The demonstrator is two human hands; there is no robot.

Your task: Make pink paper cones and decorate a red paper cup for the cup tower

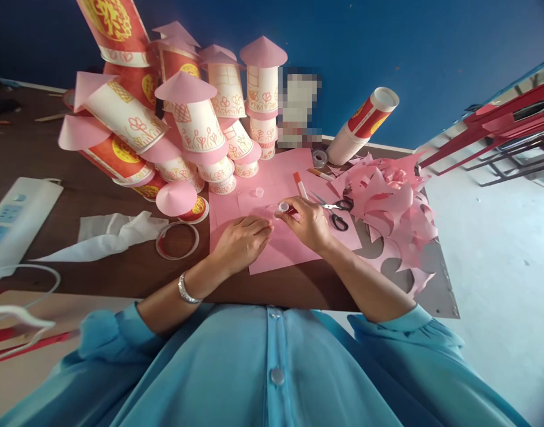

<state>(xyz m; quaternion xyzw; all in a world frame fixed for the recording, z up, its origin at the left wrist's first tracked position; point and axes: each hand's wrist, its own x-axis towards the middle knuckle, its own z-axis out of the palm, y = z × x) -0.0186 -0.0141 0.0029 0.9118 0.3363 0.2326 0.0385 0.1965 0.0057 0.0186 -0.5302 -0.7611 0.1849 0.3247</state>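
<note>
In the middle of the table, my right hand [307, 223] is closed around a small glue stick [284, 207], its round pale end facing up. My left hand [242, 242] lies flat on the pink paper [298, 249], fingers together, pressing beside the right hand's fingertips. Whatever lies under the left fingers is hidden. A small translucent cap [256, 192] rests on the sheet just beyond the hands. To the right of my right hand are black-handled scissors [340, 221] and a marker with an orange cap [300, 185].
Decorated paper-cup towers with pink cone roofs [185, 89] stand at the back left. A leaning cup stack [361, 127], a tape roll [319, 158] and pink paper scraps [394, 201] are at right. A larger tape ring [177, 240] and power strip [23, 222] lie left.
</note>
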